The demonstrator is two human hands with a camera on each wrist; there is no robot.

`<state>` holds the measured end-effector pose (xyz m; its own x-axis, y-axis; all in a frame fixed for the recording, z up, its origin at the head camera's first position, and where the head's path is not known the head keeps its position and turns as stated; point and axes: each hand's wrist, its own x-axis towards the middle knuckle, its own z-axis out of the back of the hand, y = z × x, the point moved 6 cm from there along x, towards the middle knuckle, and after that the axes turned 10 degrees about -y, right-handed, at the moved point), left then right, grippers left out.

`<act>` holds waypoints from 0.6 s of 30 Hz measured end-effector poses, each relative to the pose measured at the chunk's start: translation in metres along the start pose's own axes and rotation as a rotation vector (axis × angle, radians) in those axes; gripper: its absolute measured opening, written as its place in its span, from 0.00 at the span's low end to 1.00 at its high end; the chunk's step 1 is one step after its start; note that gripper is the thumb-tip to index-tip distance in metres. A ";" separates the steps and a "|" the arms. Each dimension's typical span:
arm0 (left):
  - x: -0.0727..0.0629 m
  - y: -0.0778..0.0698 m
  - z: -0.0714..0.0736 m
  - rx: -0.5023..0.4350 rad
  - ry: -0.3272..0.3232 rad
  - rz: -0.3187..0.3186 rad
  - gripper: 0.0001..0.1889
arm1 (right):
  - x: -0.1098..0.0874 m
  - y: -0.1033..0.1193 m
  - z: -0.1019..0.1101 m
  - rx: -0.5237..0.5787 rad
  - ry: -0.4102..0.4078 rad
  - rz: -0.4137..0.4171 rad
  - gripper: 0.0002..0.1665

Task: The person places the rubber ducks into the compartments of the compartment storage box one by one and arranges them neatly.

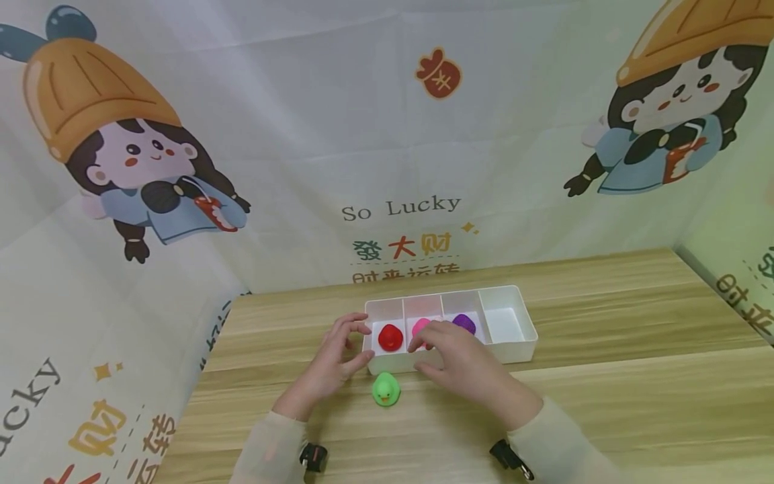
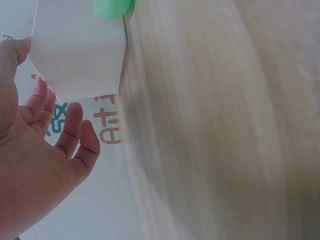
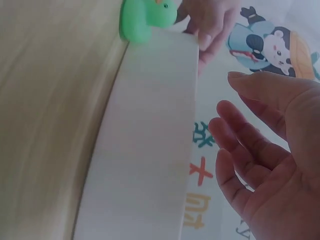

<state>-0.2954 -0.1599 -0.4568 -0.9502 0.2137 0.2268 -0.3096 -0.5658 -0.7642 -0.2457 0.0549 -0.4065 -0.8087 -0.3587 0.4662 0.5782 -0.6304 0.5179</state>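
A white tray [image 1: 521, 349] with compartments in a row lies on the table. My left hand [image 1: 330, 359] is at its left end, fingertips touching the side rim and thumb by the front corner. Over the second compartment hovers my right hand [image 1: 462, 363], fingers loosely bent, nothing between them in the right wrist view. A red toy [image 1: 390, 337] sits in the first compartment, a pink toy [image 1: 421, 329] in the second, partly hidden by the right hand, and a purple toy [image 1: 464, 323] in the third. In front of the tray stands a green rubber duck [image 1: 385, 390].
The wood-grain table [image 1: 629, 403] extends to both sides of the tray. Behind it hangs a pale printed cloth [image 1: 290, 154] with cartoon figures and lettering, which also covers the left and right sides. Black wrist devices [image 1: 314, 457] show below the hands.
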 end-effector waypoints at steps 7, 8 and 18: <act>0.000 0.000 -0.001 0.001 -0.004 -0.019 0.16 | -0.003 0.010 -0.021 0.006 0.038 0.009 0.12; 0.000 0.000 -0.001 0.001 -0.004 -0.022 0.16 | -0.004 0.011 -0.024 0.009 0.041 0.006 0.12; 0.000 0.000 -0.001 0.005 -0.010 -0.019 0.16 | -0.005 0.017 -0.048 0.001 0.093 0.012 0.12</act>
<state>-0.2951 -0.1592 -0.4572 -0.9445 0.2163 0.2474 -0.3278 -0.5654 -0.7569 -0.2369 0.0132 -0.4340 -0.8080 -0.4292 0.4036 0.5883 -0.6248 0.5133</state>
